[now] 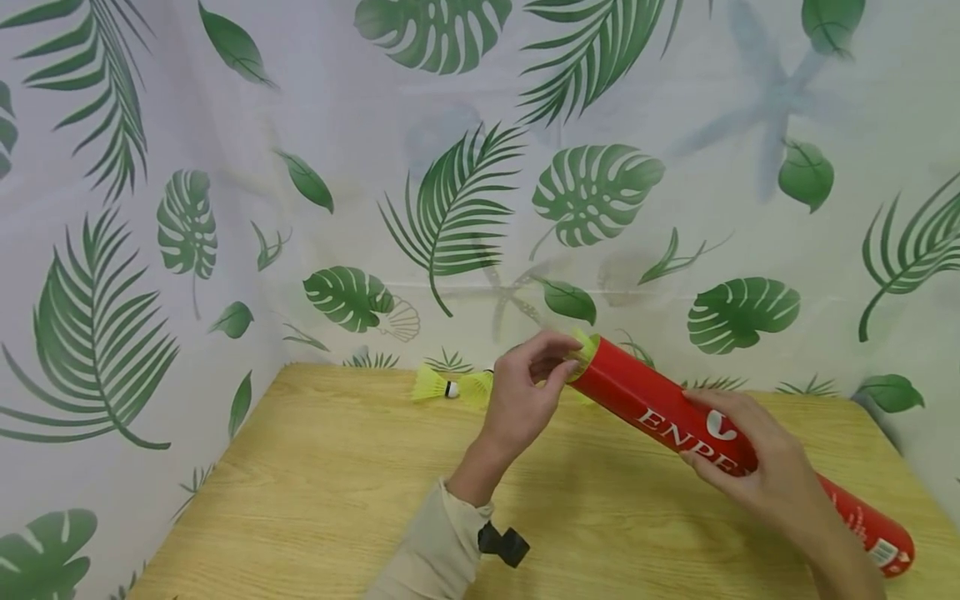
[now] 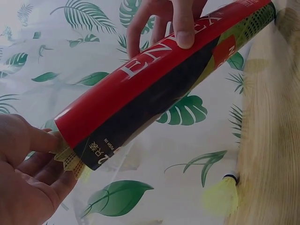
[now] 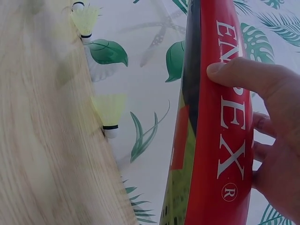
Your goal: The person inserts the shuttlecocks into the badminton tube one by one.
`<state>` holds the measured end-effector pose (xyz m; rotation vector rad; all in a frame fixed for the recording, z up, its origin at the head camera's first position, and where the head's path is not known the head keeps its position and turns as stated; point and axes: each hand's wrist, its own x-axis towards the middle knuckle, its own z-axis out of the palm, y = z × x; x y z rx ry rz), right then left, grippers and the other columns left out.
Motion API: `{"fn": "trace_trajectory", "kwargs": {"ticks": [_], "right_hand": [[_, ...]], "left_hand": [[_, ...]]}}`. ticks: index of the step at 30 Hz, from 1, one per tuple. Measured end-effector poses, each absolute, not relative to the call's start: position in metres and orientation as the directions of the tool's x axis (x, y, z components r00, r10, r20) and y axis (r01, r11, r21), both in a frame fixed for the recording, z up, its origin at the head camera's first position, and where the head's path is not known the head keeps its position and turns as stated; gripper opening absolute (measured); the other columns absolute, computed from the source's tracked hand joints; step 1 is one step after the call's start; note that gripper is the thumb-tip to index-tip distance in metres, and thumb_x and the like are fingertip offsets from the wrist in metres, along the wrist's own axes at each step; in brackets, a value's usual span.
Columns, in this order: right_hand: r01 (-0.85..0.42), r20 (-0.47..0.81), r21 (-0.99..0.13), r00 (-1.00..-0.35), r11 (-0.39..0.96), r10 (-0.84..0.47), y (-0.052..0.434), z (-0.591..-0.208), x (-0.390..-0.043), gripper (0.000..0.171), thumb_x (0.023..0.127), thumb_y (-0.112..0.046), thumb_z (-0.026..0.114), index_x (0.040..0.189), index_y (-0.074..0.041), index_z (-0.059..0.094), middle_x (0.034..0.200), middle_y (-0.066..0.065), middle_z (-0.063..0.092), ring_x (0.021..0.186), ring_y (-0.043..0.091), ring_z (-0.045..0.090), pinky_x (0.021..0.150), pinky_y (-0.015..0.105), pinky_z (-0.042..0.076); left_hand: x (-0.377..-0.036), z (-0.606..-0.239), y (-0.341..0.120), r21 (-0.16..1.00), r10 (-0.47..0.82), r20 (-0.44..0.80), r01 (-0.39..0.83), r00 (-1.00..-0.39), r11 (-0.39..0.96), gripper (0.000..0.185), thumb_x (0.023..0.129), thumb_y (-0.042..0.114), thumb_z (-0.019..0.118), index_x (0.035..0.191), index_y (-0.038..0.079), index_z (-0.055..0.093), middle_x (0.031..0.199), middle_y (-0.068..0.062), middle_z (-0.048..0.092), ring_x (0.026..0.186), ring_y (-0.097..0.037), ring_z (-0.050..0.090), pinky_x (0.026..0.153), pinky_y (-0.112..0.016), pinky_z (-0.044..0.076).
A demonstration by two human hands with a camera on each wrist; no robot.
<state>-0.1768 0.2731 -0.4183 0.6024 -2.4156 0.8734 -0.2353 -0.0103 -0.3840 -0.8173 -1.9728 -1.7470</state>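
A long red shuttlecock tube (image 1: 637, 390) slants over the wooden table, its mouth raised toward the left. My right hand (image 1: 768, 471) grips it round the middle, thumb on the near side and fingers over the top. At the mouth, my left hand (image 1: 525, 387) pinches the skirt of a yellow shuttlecock (image 1: 587, 357) between thumb and fingers. In the left wrist view only the rim of that skirt (image 2: 70, 163) sticks out; the rest is hidden inside the tube. Dark and green printed panels run along the tube's side (image 3: 190, 93).
Yellow shuttlecocks lie along the back edge of the wooden table (image 1: 337, 483); one shuttlecock (image 1: 429, 385) shows its white base, left of my left hand. Another shuttlecock (image 3: 110, 115) lies beside the tube in the right wrist view. A leaf-patterned cloth (image 1: 360, 208) hangs behind.
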Motion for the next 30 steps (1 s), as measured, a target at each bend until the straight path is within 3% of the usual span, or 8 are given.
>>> {"fn": "trace_trajectory", "kwargs": {"ticks": [11,18,25,30], "right_hand": [[-0.529,0.567,-0.456,-0.792,0.715,-0.225,0.272,-0.417,-0.179,0.086,0.070,-0.003,0.093,0.145,-0.022,0.057,0.137,0.006,0.059,0.118,-0.006,0.043,0.082,0.014,0.045],[-0.532,0.557,-0.461,-0.796,0.710,-0.235,0.273,-0.419,-0.179,0.085,0.070,-0.004,0.093,0.144,-0.023,0.058,0.138,0.005,0.059,0.118,-0.004,0.043,0.082,0.011,0.044],[-0.516,0.533,-0.454,-0.810,0.727,-0.243,0.275,-0.424,-0.179,0.081,0.071,-0.005,0.093,0.143,-0.024,0.059,0.139,0.006,0.058,0.117,0.018,0.052,0.083,0.014,0.045],[-0.515,0.518,-0.457,-0.817,0.725,-0.253,0.274,-0.424,-0.179,0.078,0.072,-0.005,0.092,0.140,-0.019,0.060,0.136,0.008,0.058,0.115,0.027,0.054,0.081,0.013,0.045]], "left_hand": [[-0.237,-0.392,-0.006,0.788,0.223,0.591,0.614,-0.775,0.049,0.017,0.102,0.003,0.062,0.118,0.003,0.068,0.112,-0.012,0.072,0.101,-0.013,0.071,0.087,-0.027,0.058],[-0.236,-0.399,-0.007,0.811,0.256,0.568,0.584,-0.782,-0.014,0.018,0.104,0.003,0.058,0.121,0.001,0.066,0.114,-0.016,0.072,0.102,-0.022,0.071,0.088,-0.029,0.059],[-0.234,-0.410,-0.008,0.840,0.266,0.532,0.541,-0.804,-0.045,0.019,0.105,0.006,0.058,0.122,0.001,0.065,0.111,-0.019,0.074,0.102,-0.031,0.072,0.088,-0.028,0.058],[-0.233,-0.416,-0.006,0.845,0.269,0.524,0.533,-0.808,-0.043,0.019,0.105,0.008,0.057,0.123,0.002,0.063,0.110,-0.019,0.075,0.101,-0.024,0.072,0.089,-0.032,0.059]]}}
